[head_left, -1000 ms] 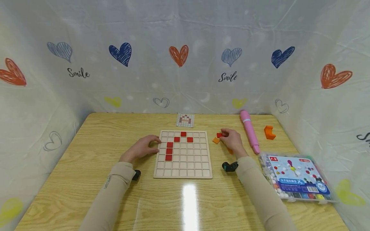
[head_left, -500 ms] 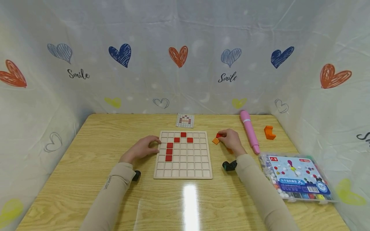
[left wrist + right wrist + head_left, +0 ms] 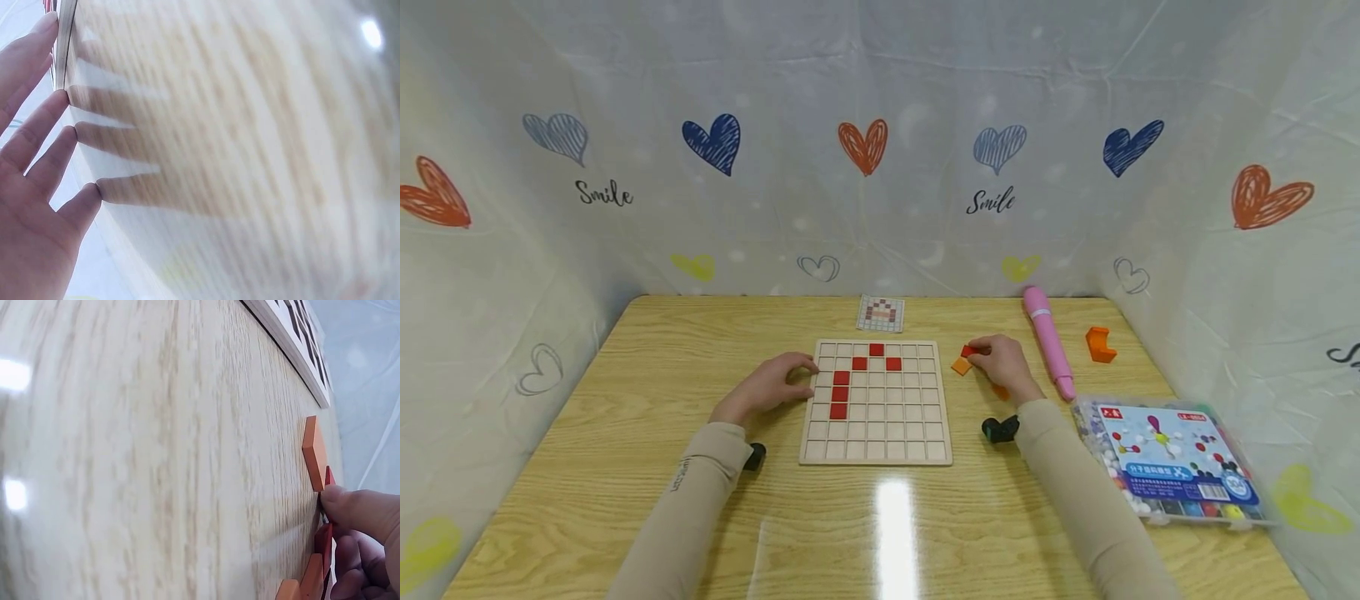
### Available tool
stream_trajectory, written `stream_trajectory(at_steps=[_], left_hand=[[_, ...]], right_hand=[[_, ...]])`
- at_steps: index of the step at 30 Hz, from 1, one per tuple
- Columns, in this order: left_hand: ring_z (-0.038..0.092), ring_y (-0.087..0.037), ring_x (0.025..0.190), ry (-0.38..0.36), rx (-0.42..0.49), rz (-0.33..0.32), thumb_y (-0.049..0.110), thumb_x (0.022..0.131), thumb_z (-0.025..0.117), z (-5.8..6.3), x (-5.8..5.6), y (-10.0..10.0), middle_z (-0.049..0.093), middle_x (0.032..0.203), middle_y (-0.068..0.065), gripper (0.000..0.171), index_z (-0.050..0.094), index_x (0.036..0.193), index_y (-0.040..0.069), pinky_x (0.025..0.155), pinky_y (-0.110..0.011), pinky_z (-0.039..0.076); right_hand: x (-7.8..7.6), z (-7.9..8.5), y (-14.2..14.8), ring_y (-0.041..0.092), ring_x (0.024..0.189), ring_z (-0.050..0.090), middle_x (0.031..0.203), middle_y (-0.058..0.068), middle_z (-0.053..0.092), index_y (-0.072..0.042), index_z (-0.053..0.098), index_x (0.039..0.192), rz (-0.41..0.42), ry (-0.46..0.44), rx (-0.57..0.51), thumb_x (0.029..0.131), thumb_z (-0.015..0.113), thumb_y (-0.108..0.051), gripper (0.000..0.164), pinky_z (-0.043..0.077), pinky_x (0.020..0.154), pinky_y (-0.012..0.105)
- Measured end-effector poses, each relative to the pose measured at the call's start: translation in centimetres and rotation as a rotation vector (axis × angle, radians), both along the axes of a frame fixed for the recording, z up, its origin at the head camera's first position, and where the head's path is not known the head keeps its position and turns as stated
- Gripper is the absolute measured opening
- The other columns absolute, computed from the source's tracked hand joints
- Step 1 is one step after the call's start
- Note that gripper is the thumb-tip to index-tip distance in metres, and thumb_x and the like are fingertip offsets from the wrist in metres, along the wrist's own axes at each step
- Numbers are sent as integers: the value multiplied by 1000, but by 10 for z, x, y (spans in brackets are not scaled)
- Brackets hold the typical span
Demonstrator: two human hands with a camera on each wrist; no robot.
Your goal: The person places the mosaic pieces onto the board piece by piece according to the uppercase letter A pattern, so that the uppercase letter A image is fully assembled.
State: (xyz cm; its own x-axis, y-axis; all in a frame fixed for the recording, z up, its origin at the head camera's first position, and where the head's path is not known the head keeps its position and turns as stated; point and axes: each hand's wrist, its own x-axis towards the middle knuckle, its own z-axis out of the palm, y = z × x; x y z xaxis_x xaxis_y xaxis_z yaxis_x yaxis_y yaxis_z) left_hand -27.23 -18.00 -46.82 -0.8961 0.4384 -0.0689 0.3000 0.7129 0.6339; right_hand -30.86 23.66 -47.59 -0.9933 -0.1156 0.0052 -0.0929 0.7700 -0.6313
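While the left hand (image 3: pixel 767 387), fingers spread, touches a square, gridded wooden board (image 3: pixel 896 431) on the wood-grained counter (image 3: pixel 797 525), the right hand (image 3: pixel 1004 367), to the board's right, pinches a flat red tile (image 3: pixel 967 351) beside an orange tile (image 3: pixel 961 366). Beyond lies a printed card (image 3: pixel 881 313).

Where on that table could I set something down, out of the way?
Bare wood stretches from the left hand to the left edge of the table, and on the person's side of the board, between the sleeves. Right of the board is crowded: the right hand, a red tile, orange tiles, pink tube and clear box.
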Motion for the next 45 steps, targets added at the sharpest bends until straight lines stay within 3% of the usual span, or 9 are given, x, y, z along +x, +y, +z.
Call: stream_trajectory(at_steps=[4, 13, 17, 23, 32, 38, 45], left_hand=[[35, -39, 139, -8, -1, 5, 17, 90, 72, 0, 1, 1, 46, 145, -19, 35, 62, 123, 7, 116, -53, 26], [35, -39, 139, -26, 6, 11, 18, 90, 72, 1, 0, 1, 45, 146, -18, 37, 62, 124, 7, 116, -53, 27], [35, -39, 139, -32, 7, 16, 18, 90, 72, 2, 0, 2, 45, 146, -18, 37, 62, 123, 7, 116, -53, 27], [34, -39, 139, -31, 10, 20, 16, 90, 72, 3, 1, 1, 46, 146, -18, 35, 62, 123, 7, 116, -53, 26], [34, -40, 139, -22, 19, 9, 16, 91, 71, 4, 1, 0, 46, 145, -19, 35, 62, 123, 6, 116, -54, 26], [34, -40, 139, -16, 7, 11, 16, 90, 71, 4, 1, 1, 46, 145, -19, 35, 62, 123, 6, 116, -54, 25], [35, -39, 138, -16, 12, 12, 16, 90, 72, 3, 0, 1, 47, 145, -19, 36, 62, 123, 6, 116, -53, 26]], right_hand=[[2, 1, 1, 37, 110, 59, 119, 22, 65, 2, 65, 124, -9, -2, -23, 94, 65, -13, 33, 50, 94, 49], [4, 6, 0, 33, 106, 63, 121, 20, 65, -1, 64, 127, -19, 83, -102, 95, 65, -16, 35, 54, 88, 45], [7, 11, -1, 34, 115, 60, 127, 19, 62, -4, 63, 129, -57, 61, -144, 95, 65, -16, 37, 51, 95, 48], [14, 18, -10, 32, 117, 59, 132, 17, 59, -7, 62, 131, -92, 6, -236, 96, 64, -17, 37, 53, 92, 44], [35, 21, -33, 28, 114, 57, 130, 13, 56, -11, 65, 128, -38, -75, -303, 93, 68, -19, 36, 50, 94, 40], [48, 20, -48, 25, 110, 55, 125, 10, 58, -11, 67, 125, 14, -112, -270, 91, 72, -18, 36, 46, 96, 40], [52, 13, -62, 24, 104, 57, 120, 9, 60, -11, 70, 121, 65, -110, -218, 90, 72, -17, 31, 49, 92, 39]])
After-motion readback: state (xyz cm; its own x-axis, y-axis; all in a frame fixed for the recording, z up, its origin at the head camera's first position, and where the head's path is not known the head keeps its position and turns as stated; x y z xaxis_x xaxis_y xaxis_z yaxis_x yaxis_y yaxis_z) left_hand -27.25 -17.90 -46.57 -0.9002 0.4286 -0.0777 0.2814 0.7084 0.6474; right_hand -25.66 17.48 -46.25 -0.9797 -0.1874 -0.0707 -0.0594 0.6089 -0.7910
